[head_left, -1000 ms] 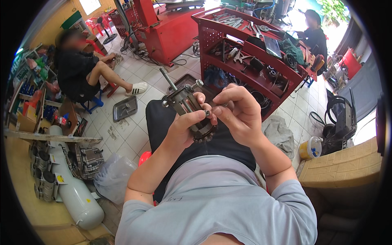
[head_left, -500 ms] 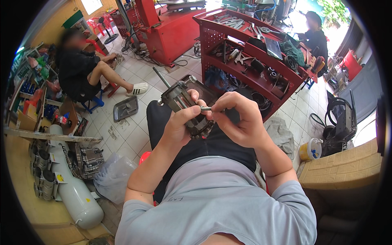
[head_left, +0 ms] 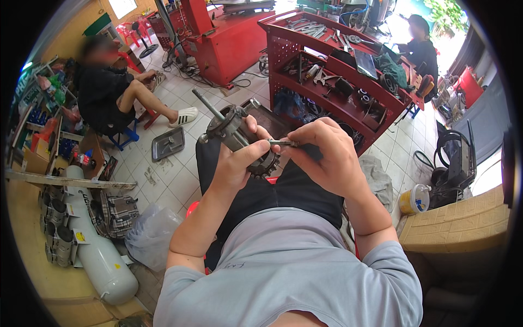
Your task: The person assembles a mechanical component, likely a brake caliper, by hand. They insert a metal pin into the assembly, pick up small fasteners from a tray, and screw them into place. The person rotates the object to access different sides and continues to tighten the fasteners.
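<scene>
Above my lap, my left hand (head_left: pixel 239 161) is wrapped round a greasy grey metal hub-like part (head_left: pixel 234 133), a cylinder with flanges and a toothed rim at its lower end. A long metal rod (head_left: pixel 208 103) sticks out of its upper left end, tilted. My right hand (head_left: pixel 327 158) pinches the outer end of a slim metal bolt (head_left: pixel 280 143) between thumb and fingertips. The bolt's other end lies at my left thumb and fingers, beside the hub-like part. How that end meets the part is hidden. Behind the part shows a dark rectangular tray (head_left: pixel 278 121).
A red tool cart (head_left: pixel 327 52) with wrenches and pliers stands ahead to the right. On the tiled floor at left lies a small grey tray (head_left: pixel 159 150). A person (head_left: pixel 109 92) sits at far left, another (head_left: pixel 422 52) at far right. A white bucket (head_left: pixel 414 200) stands at right.
The hub-like part has turned and shifted slightly left, showing more of its toothed rim. My right hand has moved a little right and down, with more of the bolt in sight.
</scene>
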Tool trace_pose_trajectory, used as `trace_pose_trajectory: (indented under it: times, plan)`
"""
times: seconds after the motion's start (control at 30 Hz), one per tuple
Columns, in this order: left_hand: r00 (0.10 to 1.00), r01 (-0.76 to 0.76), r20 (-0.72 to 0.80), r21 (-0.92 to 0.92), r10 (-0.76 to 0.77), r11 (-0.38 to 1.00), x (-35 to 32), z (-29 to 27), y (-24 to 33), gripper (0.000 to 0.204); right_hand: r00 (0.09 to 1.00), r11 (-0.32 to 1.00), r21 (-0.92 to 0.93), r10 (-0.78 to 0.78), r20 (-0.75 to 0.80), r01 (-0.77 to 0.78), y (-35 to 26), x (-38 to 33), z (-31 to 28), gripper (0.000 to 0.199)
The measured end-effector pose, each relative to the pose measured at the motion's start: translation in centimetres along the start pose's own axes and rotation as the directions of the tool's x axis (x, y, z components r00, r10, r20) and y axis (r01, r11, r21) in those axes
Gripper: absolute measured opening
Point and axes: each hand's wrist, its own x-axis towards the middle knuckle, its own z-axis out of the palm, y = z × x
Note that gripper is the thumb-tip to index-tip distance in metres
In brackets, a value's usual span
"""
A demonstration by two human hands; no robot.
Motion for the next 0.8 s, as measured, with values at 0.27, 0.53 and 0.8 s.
trace_pose_trajectory:
  times: [0.27, 0.53, 0.8]
  plan:
    - [0.999, -0.014, -0.037, 0.057, 0.016, 0.998, -0.2, 0.2, 0.0, 0.031, 0.997, 0.977, -0.207, 0.063, 0.043, -0.053, 0.3, -0.3, -0.2, 0.032]
    - [0.988, 0.075, -0.131, -0.093, -0.087, 0.993, 0.2, 0.5, -0.1, 0.024, 0.983, 0.980, -0.075, 0.184, 0.003, -0.183, -1.2, 0.4, -0.3, 0.017]
    - [0.991, 0.066, -0.109, -0.072, -0.074, 0.995, 0.2, 0.3, 0.0, 0.025, 0.993, 0.996, -0.006, 0.095, 0.072, -0.094, 0.4, -0.6, 0.3, 0.025]
